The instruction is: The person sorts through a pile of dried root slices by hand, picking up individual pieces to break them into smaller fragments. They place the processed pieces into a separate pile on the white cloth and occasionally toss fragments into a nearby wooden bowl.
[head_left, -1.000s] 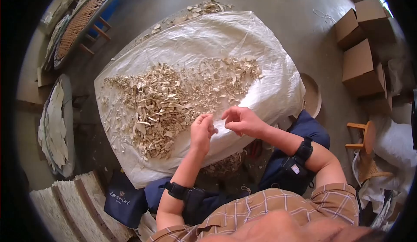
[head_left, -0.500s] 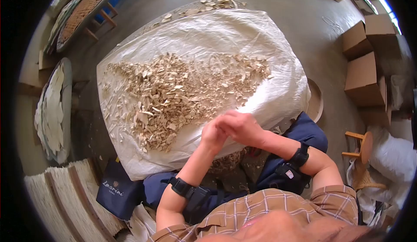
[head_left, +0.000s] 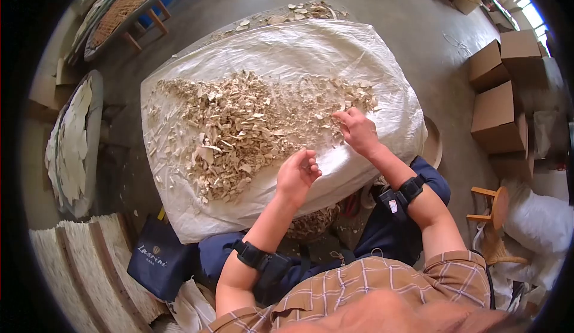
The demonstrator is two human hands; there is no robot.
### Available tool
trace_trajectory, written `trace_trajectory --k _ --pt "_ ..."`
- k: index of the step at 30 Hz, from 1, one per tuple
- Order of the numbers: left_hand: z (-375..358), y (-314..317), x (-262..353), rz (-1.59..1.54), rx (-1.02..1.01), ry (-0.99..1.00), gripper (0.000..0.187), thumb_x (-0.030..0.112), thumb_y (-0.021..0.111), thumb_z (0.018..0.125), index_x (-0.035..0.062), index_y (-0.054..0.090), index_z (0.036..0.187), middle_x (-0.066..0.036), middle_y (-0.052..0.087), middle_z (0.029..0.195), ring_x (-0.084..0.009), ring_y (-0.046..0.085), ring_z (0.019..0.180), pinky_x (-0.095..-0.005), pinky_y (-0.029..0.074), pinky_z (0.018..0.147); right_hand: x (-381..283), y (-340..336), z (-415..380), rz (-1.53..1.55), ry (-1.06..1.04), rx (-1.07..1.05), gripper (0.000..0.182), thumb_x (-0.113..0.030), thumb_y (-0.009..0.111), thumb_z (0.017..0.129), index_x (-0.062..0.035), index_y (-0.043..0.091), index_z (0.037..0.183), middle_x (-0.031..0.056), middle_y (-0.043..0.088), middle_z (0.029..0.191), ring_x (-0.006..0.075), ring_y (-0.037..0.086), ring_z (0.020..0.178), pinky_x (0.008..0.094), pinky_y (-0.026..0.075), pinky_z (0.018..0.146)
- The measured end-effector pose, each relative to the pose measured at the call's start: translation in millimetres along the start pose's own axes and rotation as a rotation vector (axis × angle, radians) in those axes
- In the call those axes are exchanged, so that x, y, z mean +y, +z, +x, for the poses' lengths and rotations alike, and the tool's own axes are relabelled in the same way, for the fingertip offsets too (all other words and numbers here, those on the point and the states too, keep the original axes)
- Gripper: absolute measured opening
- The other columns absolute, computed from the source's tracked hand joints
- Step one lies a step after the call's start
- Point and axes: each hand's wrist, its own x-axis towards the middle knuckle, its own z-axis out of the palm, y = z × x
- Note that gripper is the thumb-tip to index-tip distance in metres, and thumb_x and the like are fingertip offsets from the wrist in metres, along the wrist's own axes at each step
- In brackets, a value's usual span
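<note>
We've got the pile of pale chips (head_left: pixel 233 123) on the left half of the white sheet (head_left: pixel 341 49), w/ thinner loose bits (head_left: pixel 308 102) spread over its right half. Our right hand (head_left: pixel 360 132) is over the sheet's right half, thumb & fingertips close tog. by the loose bits; can't tell if a chip is pinched btwn them. Our left hand (head_left: pixel 297 174) hangs over the sheet's near part, fingers half curled; can't tell if anything's inside b/c the palm is partly hidden. Main risk, we'd judge: the pile & loose bits getting mixed, b/c they run into each other w/ no clear gap. Small pieces could also slip from a light fingertip grip, & a quick sweep could push some off the sheet's near edge onto our dark trousers (head_left: pixel 388 219) or the floor (head_left: pixel 412 46). The sheet's creased, so a dragging wrist or a knee pressing its near edge could tug it & shift everything. The round tray (head_left: pixel 434 144) by the sheet's right edge is prob. easy to knock too.
</note>
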Motion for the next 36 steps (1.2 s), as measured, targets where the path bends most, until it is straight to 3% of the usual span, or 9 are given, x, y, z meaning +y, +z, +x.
trace_trajectory --k 6,11,14,18,20,23,27,34,36 --pt "-0.5 -4.5 5.0 -0.014 -0.021 0.024 0.019 0.020 0.042 0.087 0.0036 0.052 0.083 -0.001 0.048 0.066 -0.0115 0.047 0.060 -0.0291 0.044 0.061 -2.2 7.1 7.1 -0.132 -0.037 -0.136 0.020 -0.009 0.053 0.072 -0.0137 0.058 0.090 0.0082 0.053 0.080 0.0267 0.056 0.071 0.0363 0.046 0.061" --pt "-5.4 -0.1 15.3 -0.014 0.007 0.063 0.019 0.020 0.042 0.087 0.0036 0.052 0.083 -0.001 0.048 0.065 -0.0117 0.047 0.059 -0.0289 0.044 0.060 -19.4 11.9 14.1 -0.026 -0.098 -0.018 0.012 -0.007 0.054 0.071 -0.0104 0.059 0.082 0.0094 0.053 0.078 0.0260 0.056 0.073 0.0355 0.046 0.062" --pt "-5.5 0.4 21.4 -0.034 -0.026 0.078 0.019 0.020 0.041 0.087 0.0036 0.051 0.083 -0.001 0.048 0.066 -0.0116 0.047 0.060 -0.0289 0.044 0.061 -19.9 13.1 12.2 -0.016 -0.213 -0.072 0.008 -0.012 0.054 0.073 -0.0103 0.058 0.079 0.0092 0.052 0.078 0.0267 0.055 0.071 0.0356 0.045 0.061" --pt "-10.1 -7.5 25.1 -0.033 0.002 0.087 0.018 0.019 0.042 0.087 0.0043 0.051 0.082 -0.001 0.047 0.067 -0.0117 0.047 0.060 -0.0294 0.044 0.062 6.4 0.8 13.4 -0.149 -0.007 -0.181 0.007 -0.012 0.054 0.073 -0.0097 0.057 0.078 0.0083 0.052 0.077 0.0242 0.055 0.069 0.0340 0.045 0.060" --pt "-10.0 -7.7 28.7 -0.049 -0.023 0.109 0.018 0.020 0.042 0.087 0.0044 0.051 0.082 -0.001 0.047 0.067 -0.0117 0.046 0.060 -0.0293 0.044 0.062 21.3 -6.5 11.5 -0.153 0.007 -0.032 0.006 -0.011 0.054 0.073 -0.0073 0.057 0.077 0.0084 0.053 0.077 0.0240 0.055 0.071 0.0332 0.046 0.061" --pt "-11.8 -1.1 30.3 -0.044 -0.019 0.113 0.018 0.019 0.042 0.087 0.0042 0.051 0.082 0.000 0.047 0.067 -0.0116 0.046 0.060 -0.0295 0.045 0.061 27.8 -9.0 6.8 -0.047 0.054 -0.039 0.007 -0.011 0.053 0.073 -0.0089 0.057 0.078 0.0074 0.053 0.078 0.0233 0.056 0.070 0.0334 0.046 0.061" --pt "-8.3 4.6 31.0 -0.020 -0.022 0.125 0.018 0.019 0.042 0.086 0.0038 0.051 0.082 -0.001 0.047 0.067 -0.0118 0.046 0.061 -0.0298 0.044 0.062 18.5 -9.7 2.3 -0.012 -0.030 -0.086 0.008 -0.011 0.054 0.072 -0.0107 0.056 0.080 0.0075 0.052 0.079 0.0241 0.056 0.068 0.0347 0.046 0.061" --pt "-4.3 -1.0 35.3 -0.037 -0.032 0.118 0.018 0.019 0.042 0.086 0.0044 0.051 0.082 -0.001 0.047 0.069 -0.0124 0.045 0.062 -0.0293 0.043 0.063 16.5 -11.8 4.0 -0.168 0.024 -0.038 0.011 -0.012 0.056 0.072 -0.0105 0.057 0.082 0.0062 0.052 0.077 0.0225 0.055 0.068 0.0335 0.044 0.060" --pt "-5.7 2.5 37.9 -0.021 -0.004 0.140 0.017 0.019 0.042 0.086 0.0051 0.050 0.082 -0.001 0.046 0.069 -0.0122 0.044 0.061 -0.0293 0.043 0.062 10.0 -14.4 3.9 -0.066 -0.014 -0.109 0.011 -0.012 0.056 0.072 -0.0112 0.057 0.083 0.0062 0.051 0.078 0.0238 0.055 0.069 0.0345 0.045 0.061"
